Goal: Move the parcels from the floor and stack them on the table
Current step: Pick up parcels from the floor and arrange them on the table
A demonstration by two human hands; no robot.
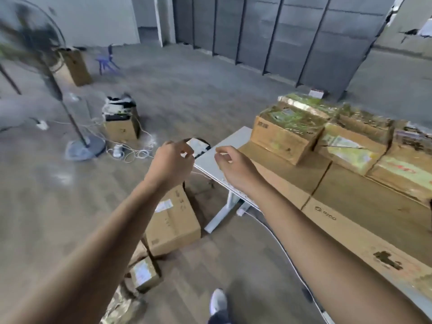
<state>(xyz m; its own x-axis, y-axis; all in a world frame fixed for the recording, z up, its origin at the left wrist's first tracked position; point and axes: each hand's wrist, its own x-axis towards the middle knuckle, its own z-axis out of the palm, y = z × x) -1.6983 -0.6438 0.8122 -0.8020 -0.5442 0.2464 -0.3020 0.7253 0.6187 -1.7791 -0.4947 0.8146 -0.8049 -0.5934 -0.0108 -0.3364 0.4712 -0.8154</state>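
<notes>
- Shoe point(218, 300) at bottom centre on wood floor point(58, 218); whole frame motion-blurred.
- Small parcel point(143, 273) w/ white label, lower centre-left, on floor; bagged bundle point(119, 307) just below it at bottom edge, contents unclear.
- Big floor parcel point(173, 220) just above the small one in frame, beside table leg point(223, 211); long axis running near-to-far, slanted a bit toward upper right.
- Key relation: both floor parcels lying below the hands, toward lower centre, partly overlapped by left forearm point(117, 225); left hand nearer them than right. Next move judged a reach down and back, left side leading; big one prob. needs both hands at its short ends.
- Left hand point(171, 160) mid-frame, fingers curled, tips right by small black-and-white item point(199, 147) at table corner; cannot tell if pinching it or just in front.
- Right hand point(236, 169) over edge of table point(207, 160), fingers loosely curled, nothing held.
- Right side, on table: long flat carton point(350, 202) along the top, row of stacked parcels point(285, 139) on it toward upper right; task judged part done.
- Farther, left of centre: open box w/ cables point(121, 127), fan stand point(84, 146), white cords point(138, 155) on floor.
- Upper left: tall carton point(74, 66), purple chair point(106, 61); dark partition panels point(280, 31) across top.
</notes>
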